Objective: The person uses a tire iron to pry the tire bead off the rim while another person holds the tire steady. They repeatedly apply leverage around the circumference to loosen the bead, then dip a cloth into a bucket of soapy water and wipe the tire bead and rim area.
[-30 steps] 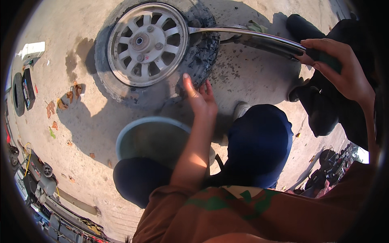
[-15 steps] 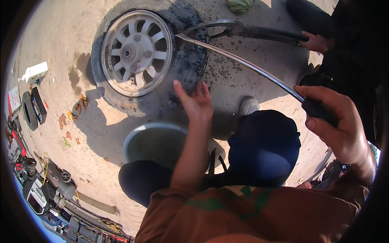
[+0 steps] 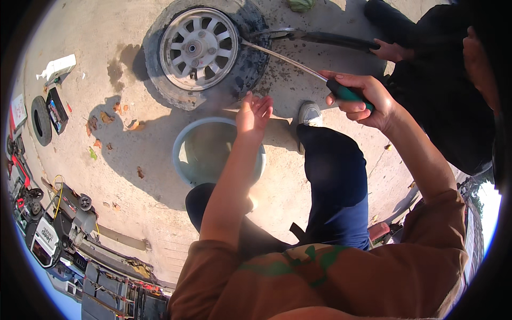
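A wheel with a pale spoked rim (image 3: 228,49) and a dirty tyre (image 3: 154,61) lies flat on the concrete. My right hand (image 3: 358,98) is wrapped round the green and black handle of a tyre lever (image 3: 298,65). The lever's tip meets the rim's right edge. My left hand (image 3: 255,114), palm up with fingers stretched, hovers by the tyre's near side and holds nothing. A co-worker's hand (image 3: 389,50) grips a long dark bar (image 3: 333,39), whose metal end reaches the tyre's right side.
A round pale basin (image 3: 178,154) stands in front of my legs, nearer than the wheel. The co-worker in dark clothes is at the right. At left are a small tyre (image 3: 40,121), a black box (image 3: 55,110), and a white container (image 3: 58,66). Dry leaves (image 3: 106,117) lie about.
My right hand with the lever has moved left and up in the picture, closer to the wheel. The wheel and basin now look smaller, and more of my legs shows.
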The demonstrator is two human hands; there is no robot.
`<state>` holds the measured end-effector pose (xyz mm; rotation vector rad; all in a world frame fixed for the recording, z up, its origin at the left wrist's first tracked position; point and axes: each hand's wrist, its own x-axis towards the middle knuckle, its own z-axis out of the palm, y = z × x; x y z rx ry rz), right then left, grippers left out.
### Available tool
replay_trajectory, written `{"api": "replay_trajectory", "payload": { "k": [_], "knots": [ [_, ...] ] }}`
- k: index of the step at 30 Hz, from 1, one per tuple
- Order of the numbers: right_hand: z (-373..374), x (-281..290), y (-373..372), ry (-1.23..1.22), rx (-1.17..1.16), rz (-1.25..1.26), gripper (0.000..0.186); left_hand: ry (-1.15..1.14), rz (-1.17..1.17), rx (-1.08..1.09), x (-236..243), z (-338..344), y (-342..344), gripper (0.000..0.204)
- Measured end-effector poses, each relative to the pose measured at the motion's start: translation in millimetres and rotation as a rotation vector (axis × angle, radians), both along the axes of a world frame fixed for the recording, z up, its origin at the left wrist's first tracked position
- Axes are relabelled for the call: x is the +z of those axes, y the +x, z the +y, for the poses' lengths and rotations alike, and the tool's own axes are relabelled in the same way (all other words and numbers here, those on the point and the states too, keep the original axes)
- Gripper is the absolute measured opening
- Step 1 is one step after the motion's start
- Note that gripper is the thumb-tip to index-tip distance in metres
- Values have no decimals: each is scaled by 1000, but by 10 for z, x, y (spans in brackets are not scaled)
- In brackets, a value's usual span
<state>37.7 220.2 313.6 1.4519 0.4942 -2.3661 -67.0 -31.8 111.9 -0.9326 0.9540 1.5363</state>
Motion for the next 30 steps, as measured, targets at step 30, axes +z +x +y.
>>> {"api": "replay_trajectory", "payload": {
  "k": [30],
  "knots": [
    [-138,303,-1091,-66,-266,-381,19,-456,63,-894,2611,1589,-889,40]
  ]
}}
